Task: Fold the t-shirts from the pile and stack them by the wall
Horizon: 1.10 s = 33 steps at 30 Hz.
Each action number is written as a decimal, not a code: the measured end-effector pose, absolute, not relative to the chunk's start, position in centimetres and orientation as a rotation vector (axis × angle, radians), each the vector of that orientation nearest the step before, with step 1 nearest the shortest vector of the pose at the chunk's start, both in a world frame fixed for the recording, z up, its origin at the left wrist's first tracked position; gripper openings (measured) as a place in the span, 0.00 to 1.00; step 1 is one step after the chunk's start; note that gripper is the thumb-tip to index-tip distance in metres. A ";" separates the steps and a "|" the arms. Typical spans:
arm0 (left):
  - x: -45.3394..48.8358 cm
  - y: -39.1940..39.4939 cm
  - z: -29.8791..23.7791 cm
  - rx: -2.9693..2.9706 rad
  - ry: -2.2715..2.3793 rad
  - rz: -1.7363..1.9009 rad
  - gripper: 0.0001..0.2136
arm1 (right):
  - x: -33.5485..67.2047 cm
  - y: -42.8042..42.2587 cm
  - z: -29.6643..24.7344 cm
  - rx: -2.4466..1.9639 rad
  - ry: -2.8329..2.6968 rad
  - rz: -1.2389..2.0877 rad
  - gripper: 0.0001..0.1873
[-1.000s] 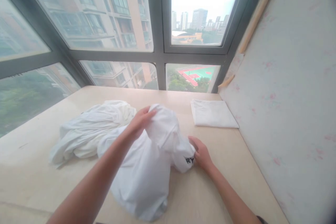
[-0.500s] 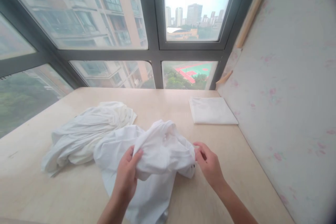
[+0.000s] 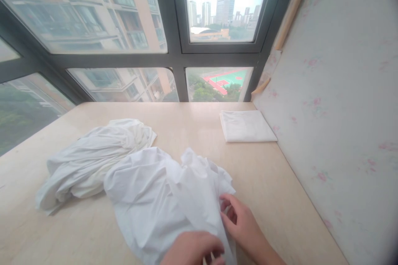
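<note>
Pinching the cloth [image 3: 146, 198] at its right edge, probably to steady it, the right hand [image 3: 244, 220]; left hand [image 3: 194, 248] curled over its near end, grip unclear.

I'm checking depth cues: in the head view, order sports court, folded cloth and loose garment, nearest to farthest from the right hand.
1. Loose garment, at the right hand.
2. Folded cloth, forward on the tabletop.
3. Sports court, outdoors.

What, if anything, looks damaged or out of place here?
The wallpaper looks damaged beside the window frame: its edge is ragged, with a tan piece jutting out. The nearest white cloth is merely rumpled.
</note>
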<state>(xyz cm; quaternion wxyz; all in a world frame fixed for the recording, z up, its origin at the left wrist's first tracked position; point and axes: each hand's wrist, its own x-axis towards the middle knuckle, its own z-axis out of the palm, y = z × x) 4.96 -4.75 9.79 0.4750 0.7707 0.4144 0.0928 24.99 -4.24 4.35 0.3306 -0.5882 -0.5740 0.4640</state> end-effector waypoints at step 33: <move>1.2 5.8 14.8 2.391 1.347 0.896 0.07 | 33.4 2.2 6.7 -1.598 -1.079 0.685 0.24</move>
